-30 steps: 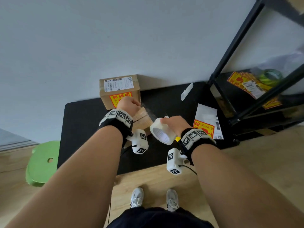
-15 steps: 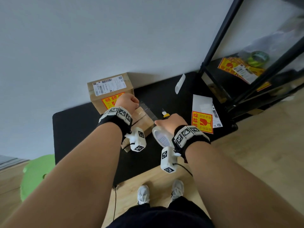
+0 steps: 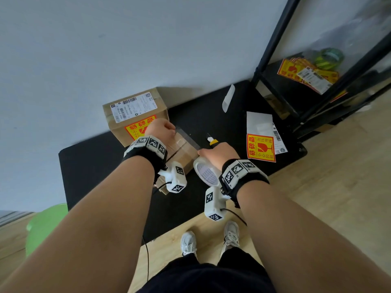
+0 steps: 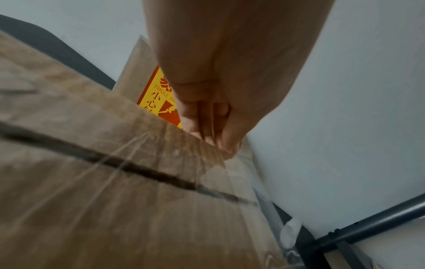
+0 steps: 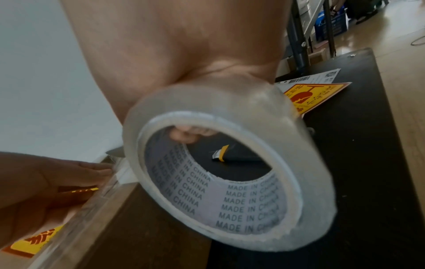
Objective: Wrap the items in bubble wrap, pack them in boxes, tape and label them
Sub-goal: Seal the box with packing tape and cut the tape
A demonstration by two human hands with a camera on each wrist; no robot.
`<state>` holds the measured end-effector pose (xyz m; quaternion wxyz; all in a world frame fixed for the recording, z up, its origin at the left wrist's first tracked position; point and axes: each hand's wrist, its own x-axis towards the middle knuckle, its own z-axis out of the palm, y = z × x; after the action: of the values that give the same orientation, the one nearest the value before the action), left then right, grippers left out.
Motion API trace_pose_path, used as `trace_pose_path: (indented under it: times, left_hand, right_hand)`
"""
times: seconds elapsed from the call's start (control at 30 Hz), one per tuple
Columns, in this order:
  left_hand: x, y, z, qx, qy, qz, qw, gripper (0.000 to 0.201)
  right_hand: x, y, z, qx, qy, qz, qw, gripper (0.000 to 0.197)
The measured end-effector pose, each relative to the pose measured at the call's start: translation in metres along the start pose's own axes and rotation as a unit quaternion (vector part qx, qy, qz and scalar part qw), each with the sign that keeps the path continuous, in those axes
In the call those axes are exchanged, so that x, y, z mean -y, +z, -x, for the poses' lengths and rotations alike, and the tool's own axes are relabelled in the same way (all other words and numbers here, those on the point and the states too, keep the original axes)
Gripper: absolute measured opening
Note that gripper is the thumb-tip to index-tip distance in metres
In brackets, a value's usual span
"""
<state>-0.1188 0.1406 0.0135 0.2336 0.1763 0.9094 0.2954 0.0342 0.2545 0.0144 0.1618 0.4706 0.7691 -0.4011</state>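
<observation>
A small cardboard box (image 3: 183,154) lies on the black mat (image 3: 95,166). My left hand (image 3: 160,129) is at its far edge, fingers (image 4: 207,127) curled down and holding the end of a clear tape strip (image 3: 187,137) against the cardboard (image 4: 115,182). My right hand (image 3: 218,154) grips the clear tape roll (image 3: 206,173) just right of the box, thumb on top and fingertips inside the core (image 5: 184,134). The strip runs from the roll (image 5: 230,182) over to my left hand (image 5: 46,182).
A larger box (image 3: 135,111) with a shipping label and fragile sticker stands behind the small one. A yellow-black utility knife (image 3: 212,141) and a fragile sticker sheet (image 3: 261,148) lie to the right. A black shelf (image 3: 317,81) stands at the right, a green stool (image 3: 46,225) at the left.
My right hand has lowered the roll closer to the small box's right side, and the knife now shows past it. My left hand has stayed at the box's far edge.
</observation>
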Motion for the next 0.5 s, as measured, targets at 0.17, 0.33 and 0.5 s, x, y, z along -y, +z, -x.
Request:
trace_pose_path:
  times: [0.17, 0.33, 0.5]
  left_hand:
    - [-0.001, 0.001, -0.002, 0.015, -0.029, 0.018, 0.999, 0.014]
    - [-0.008, 0.009, -0.004, 0.020, -0.071, 0.010, 0.997, 0.018]
    - [-0.004, 0.006, -0.002, -0.013, -0.150, 0.019, 0.988, 0.042]
  right_hand:
    - [0.003, 0.000, 0.002, 0.000, 0.027, 0.031, 0.999, 0.042]
    - [0.002, 0.003, -0.004, 0.005, 0.026, 0.032, 0.999, 0.040]
    - [0.000, 0.003, -0.006, 0.006, 0.029, 0.037, 0.999, 0.041]
